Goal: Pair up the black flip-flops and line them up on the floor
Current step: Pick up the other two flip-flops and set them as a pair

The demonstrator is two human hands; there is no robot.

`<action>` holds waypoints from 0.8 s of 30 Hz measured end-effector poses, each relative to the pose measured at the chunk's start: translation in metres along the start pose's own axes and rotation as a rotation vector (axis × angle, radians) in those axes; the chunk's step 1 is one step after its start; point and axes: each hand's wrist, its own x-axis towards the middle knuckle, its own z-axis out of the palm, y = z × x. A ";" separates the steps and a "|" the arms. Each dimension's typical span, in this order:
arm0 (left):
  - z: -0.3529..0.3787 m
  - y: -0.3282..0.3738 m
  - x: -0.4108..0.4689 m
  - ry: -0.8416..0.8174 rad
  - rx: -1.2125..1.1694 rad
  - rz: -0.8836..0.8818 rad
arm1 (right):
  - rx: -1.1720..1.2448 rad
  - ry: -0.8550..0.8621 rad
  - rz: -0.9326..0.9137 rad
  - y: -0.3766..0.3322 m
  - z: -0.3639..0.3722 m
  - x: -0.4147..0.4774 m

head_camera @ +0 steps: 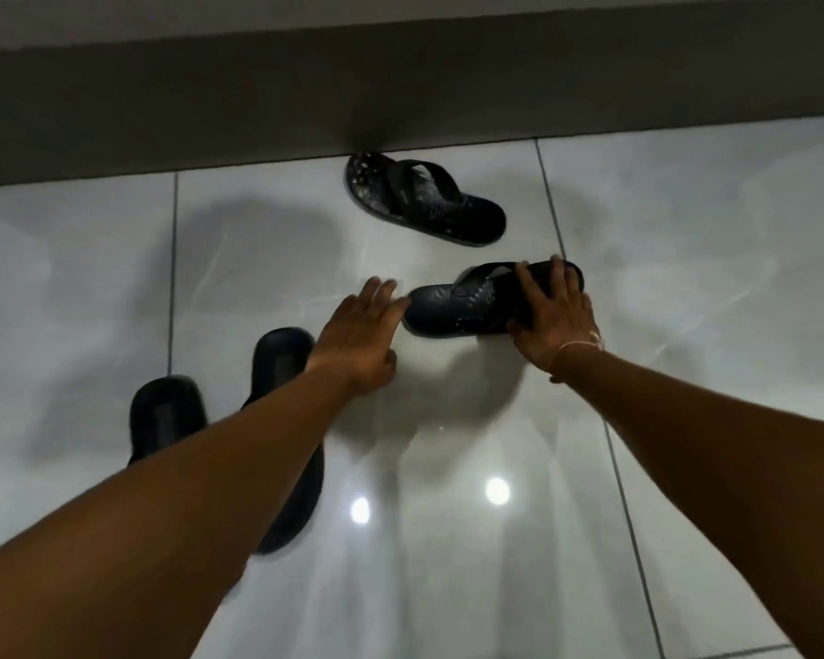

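Several black flip-flops lie on the glossy white tile floor. My right hand (550, 321) grips the right part of a patterned flip-flop (453, 306) lying sideways at the centre. My left hand (360, 340) is spread, its fingertips at that flip-flop's left end. A second patterned flip-flop (424, 197) rests askew against the dark baseboard behind it. Two plain black flip-flops (167, 416) (281, 359) lie side by side at the lower left, partly hidden under my left forearm.
A dark baseboard (210, 111) and the wall run across the top. Bare white tiles (709, 230) stretch to the right and front, with bright light reflections near the bottom centre.
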 end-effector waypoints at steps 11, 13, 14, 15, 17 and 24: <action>-0.004 0.040 0.195 -0.172 0.240 -0.087 | -0.072 -0.115 -0.139 0.044 0.044 -0.002; 0.006 0.036 0.196 -0.194 0.308 -0.065 | -0.067 -0.122 -0.147 0.052 0.043 -0.009; 0.008 0.033 0.192 -0.190 0.302 -0.040 | -0.066 -0.130 -0.132 0.057 0.042 -0.015; 0.006 0.029 0.185 -0.184 0.278 -0.008 | -0.065 -0.138 -0.105 0.062 0.043 -0.022; -0.003 0.019 0.166 -0.172 0.204 0.066 | -0.036 -0.146 -0.008 0.072 0.045 -0.043; 0.004 0.016 0.048 -0.385 0.143 0.011 | 0.012 -0.161 0.503 0.090 0.064 -0.138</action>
